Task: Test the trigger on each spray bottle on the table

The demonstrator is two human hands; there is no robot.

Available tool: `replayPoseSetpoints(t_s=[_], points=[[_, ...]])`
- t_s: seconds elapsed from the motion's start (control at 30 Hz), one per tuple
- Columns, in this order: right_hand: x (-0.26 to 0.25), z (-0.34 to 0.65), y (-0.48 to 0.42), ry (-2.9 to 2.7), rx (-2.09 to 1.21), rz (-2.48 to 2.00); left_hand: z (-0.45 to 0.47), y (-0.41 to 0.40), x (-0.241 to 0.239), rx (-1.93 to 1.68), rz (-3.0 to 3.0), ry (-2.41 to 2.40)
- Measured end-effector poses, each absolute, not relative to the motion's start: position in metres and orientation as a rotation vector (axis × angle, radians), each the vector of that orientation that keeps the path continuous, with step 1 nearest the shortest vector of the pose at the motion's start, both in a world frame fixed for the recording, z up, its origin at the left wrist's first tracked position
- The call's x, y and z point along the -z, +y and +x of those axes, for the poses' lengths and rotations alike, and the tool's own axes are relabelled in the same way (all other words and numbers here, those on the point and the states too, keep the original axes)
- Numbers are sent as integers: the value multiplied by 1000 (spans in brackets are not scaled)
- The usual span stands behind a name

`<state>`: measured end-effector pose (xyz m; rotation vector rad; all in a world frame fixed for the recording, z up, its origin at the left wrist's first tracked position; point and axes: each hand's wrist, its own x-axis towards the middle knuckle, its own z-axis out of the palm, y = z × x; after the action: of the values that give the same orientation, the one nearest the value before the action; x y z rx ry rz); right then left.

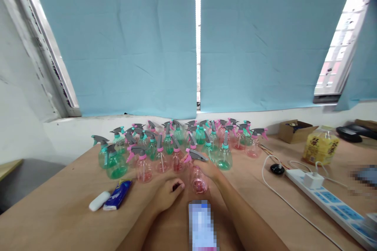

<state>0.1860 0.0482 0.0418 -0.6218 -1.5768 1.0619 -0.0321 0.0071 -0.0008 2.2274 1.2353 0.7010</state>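
Observation:
My right hand [207, 166] is closed round the upper part of a clear pink spray bottle [199, 182] with a pink and grey trigger head. The bottle tilts, its base toward me, and some of my fingers are hidden behind it. My left hand [169, 194] rests on the table to the left of that bottle, fingers curled in and nothing visible in them. Just beyond both hands stand several more spray bottles, such as a pink one [144, 170] and a green one [224, 159]. Nearer to me lies a phone [203, 223] with a blurred screen.
On the left of the table [59, 211] lie a white rounded case [99, 200] and a blue packet [118, 195]. To the right are a power strip [330, 204] with cables, a black disc [277, 169], a yellow jug [320, 147] and a cardboard box [294, 132].

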Motion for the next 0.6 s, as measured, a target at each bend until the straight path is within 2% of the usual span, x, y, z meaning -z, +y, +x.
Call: replayPoseSetpoints(t_s=[0.6], points=[[-42, 184, 49, -1583, -1069, -607, -32, 6, -1, -711, 2231, 1232]])
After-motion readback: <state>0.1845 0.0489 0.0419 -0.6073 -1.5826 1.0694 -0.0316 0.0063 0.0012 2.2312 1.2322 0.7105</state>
